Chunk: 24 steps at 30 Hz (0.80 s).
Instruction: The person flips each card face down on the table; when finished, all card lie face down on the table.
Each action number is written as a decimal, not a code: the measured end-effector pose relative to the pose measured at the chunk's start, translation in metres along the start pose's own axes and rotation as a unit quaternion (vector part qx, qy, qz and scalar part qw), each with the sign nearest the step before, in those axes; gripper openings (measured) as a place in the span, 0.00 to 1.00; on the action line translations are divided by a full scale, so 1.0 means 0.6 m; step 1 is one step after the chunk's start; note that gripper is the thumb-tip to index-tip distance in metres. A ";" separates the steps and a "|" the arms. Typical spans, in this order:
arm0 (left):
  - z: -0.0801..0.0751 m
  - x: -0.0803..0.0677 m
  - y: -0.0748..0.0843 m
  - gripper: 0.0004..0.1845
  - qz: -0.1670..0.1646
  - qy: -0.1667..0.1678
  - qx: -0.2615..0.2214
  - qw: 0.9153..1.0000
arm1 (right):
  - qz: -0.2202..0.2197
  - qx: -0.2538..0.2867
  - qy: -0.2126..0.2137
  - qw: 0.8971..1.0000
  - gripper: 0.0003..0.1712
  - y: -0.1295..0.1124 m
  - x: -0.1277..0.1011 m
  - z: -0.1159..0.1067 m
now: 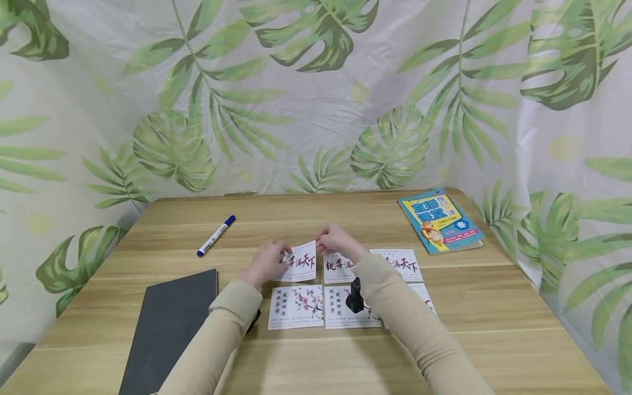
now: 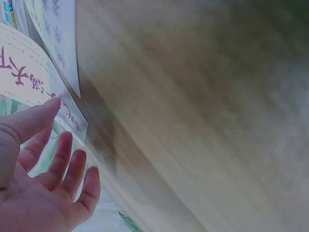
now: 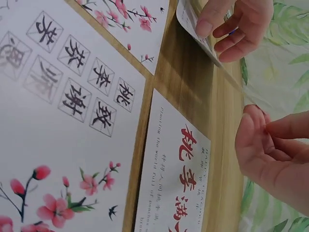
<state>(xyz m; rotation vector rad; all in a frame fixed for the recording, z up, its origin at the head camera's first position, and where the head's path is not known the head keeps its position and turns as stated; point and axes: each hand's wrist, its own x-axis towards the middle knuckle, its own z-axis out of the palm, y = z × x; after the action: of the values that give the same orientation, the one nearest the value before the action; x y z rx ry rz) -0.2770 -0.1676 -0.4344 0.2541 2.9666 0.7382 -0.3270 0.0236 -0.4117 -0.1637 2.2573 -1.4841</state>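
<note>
Standing at the near edge of the wooden table (image 1: 345,351), a person in beige sleeves works over a set of printed cards.

- Raised card (image 1: 299,261): white, red and black calligraphy, lifted off the tabletop at a tilt. The left hand (image 1: 265,264) pinches its left edge between thumb and fingers, the remaining fingers spread loosely.
- Right hand (image 1: 336,239): at the card's upper right corner, fingers curled; whether it actually pinches the corner is hard to say, since the right wrist view shows its fingertips pressed together just apart from the paper.
- Cards lying flat: a calligraphy card (image 1: 338,268) just beside the raised one, another (image 1: 401,264) further right, and blossom cards (image 1: 296,307) in the row nearer the person.
- Blue-capped marker (image 1: 215,236): far left of the cards, well apart.
- Dark notebook (image 1: 170,329): closed, near left.
- Colourful booklet (image 1: 440,221): closed, far right corner.
- Leaf-print curtain (image 1: 316,99): behind the table.
</note>
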 end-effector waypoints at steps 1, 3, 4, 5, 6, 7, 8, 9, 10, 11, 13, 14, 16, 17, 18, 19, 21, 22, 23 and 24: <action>0.000 0.000 -0.001 0.16 0.010 0.000 -0.005 1.000 | -0.001 0.016 -0.005 1.000 0.15 -0.010 -0.016 -0.001; 0.000 -0.001 -0.002 0.14 0.025 -0.003 -0.020 0.999 | -0.003 0.040 -0.018 0.999 0.15 -0.024 -0.038 -0.004; -0.001 -0.001 -0.003 0.13 0.030 -0.005 -0.028 0.999 | -0.002 0.050 -0.024 0.998 0.16 -0.030 -0.048 -0.005; -0.001 -0.001 -0.004 0.13 0.035 -0.005 -0.036 0.999 | -0.007 0.059 -0.027 0.998 0.16 -0.028 -0.050 -0.005; -0.001 -0.002 -0.006 0.13 0.041 -0.004 -0.042 0.998 | -0.013 0.068 -0.028 0.997 0.16 -0.025 -0.052 -0.004; -0.001 -0.003 -0.007 0.13 0.045 -0.001 -0.049 0.998 | -0.012 0.079 -0.030 0.996 0.18 -0.026 -0.055 -0.004; -0.001 -0.003 -0.009 0.12 0.049 0.002 -0.056 0.997 | -0.012 0.091 -0.032 0.995 0.18 -0.025 -0.054 -0.003; -0.001 -0.004 -0.010 0.12 0.054 0.006 -0.062 0.997 | -0.015 0.102 -0.030 0.994 0.19 -0.020 -0.050 -0.001; 0.000 -0.004 -0.012 0.12 0.061 0.011 -0.067 0.996 | -0.020 0.107 -0.028 0.994 0.17 -0.014 -0.045 0.001; 0.000 -0.005 -0.014 0.12 0.067 0.016 -0.071 0.995 | -0.026 0.109 -0.025 0.993 0.16 -0.008 -0.039 0.004; 0.000 -0.007 -0.015 0.12 0.071 0.024 -0.078 0.994 | -0.026 0.109 -0.024 0.993 0.15 -0.008 -0.037 0.008; 0.000 -0.007 -0.015 0.12 0.069 0.025 -0.083 0.994 | -0.032 0.103 -0.021 0.994 0.13 -0.004 -0.032 0.011; -0.002 -0.009 -0.013 0.12 0.058 0.027 -0.095 0.993 | -0.042 0.096 -0.024 0.994 0.12 0.001 -0.025 0.016; -0.003 -0.010 -0.011 0.12 0.052 0.028 -0.100 0.993 | -0.046 0.092 -0.026 0.994 0.13 0.002 -0.023 0.018; -0.004 -0.010 -0.010 0.12 0.044 0.029 -0.106 0.993 | -0.050 0.093 -0.028 0.994 0.14 0.002 -0.023 0.019; -0.005 -0.010 -0.008 0.13 0.038 0.030 -0.114 0.992 | -0.053 0.095 -0.032 0.994 0.15 0.001 -0.023 0.021; -0.007 -0.012 -0.005 0.13 0.027 0.031 -0.128 0.991 | -0.060 0.091 -0.040 0.993 0.16 0.001 -0.022 0.024; -0.007 -0.012 -0.004 0.14 0.027 0.033 -0.134 0.990 | -0.062 0.087 -0.041 0.993 0.16 -0.001 -0.023 0.025; -0.007 -0.012 -0.002 0.14 0.027 0.034 -0.143 0.989 | -0.063 0.082 -0.043 0.994 0.16 -0.002 -0.023 0.027; -0.007 -0.013 -0.001 0.15 0.026 0.036 -0.152 0.987 | -0.063 0.079 -0.045 0.994 0.16 -0.004 -0.024 0.028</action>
<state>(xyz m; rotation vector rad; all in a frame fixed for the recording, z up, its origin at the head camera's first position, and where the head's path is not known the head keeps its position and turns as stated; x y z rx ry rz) -0.2701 -0.1713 -0.4306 0.2908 2.8646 1.2137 -0.3072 0.0129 -0.4112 -0.3234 2.0827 -1.6786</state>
